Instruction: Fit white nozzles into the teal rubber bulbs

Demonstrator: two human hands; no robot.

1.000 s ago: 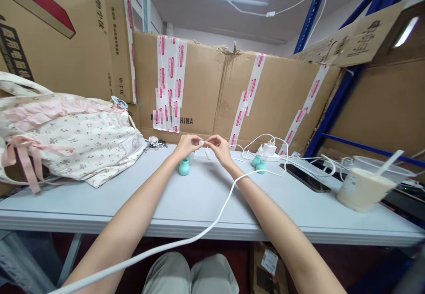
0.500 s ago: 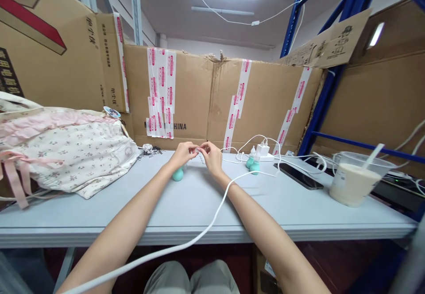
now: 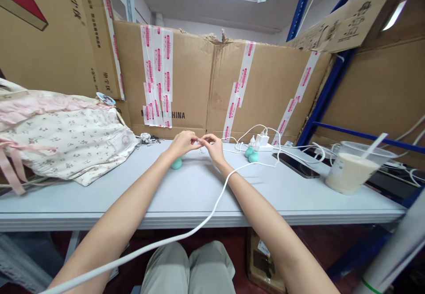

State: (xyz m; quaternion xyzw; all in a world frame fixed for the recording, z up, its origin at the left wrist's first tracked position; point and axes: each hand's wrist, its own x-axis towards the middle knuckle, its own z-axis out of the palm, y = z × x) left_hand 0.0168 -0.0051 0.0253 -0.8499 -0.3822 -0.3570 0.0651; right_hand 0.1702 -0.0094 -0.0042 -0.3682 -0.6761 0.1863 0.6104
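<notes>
My left hand (image 3: 184,143) and my right hand (image 3: 213,147) meet at the fingertips above the middle of the grey table (image 3: 202,192). Both pinch around something small; a pale, clear bit shows just under the fingers, too small to name. Below my left hand stands a mint-green, round-bottomed piece (image 3: 176,164), its upper part hidden behind the hand. To the right of my right hand, a pair of similar mint-green bulbs (image 3: 253,156) with clear tips stand close together.
A white charger (image 3: 262,140) with cables sits behind the bulbs. Rightward lie a black phone (image 3: 296,165) and a plastic cup of milky drink (image 3: 352,172). At left are a floral cloth bag (image 3: 73,134) and keys (image 3: 148,139). A white cable (image 3: 186,235) crosses over my arms. Cardboard (image 3: 189,77) walls the back.
The camera has tilted down, so the scene sits higher in view. My hands stay together over the table, fingertips now pressed more closely together.
</notes>
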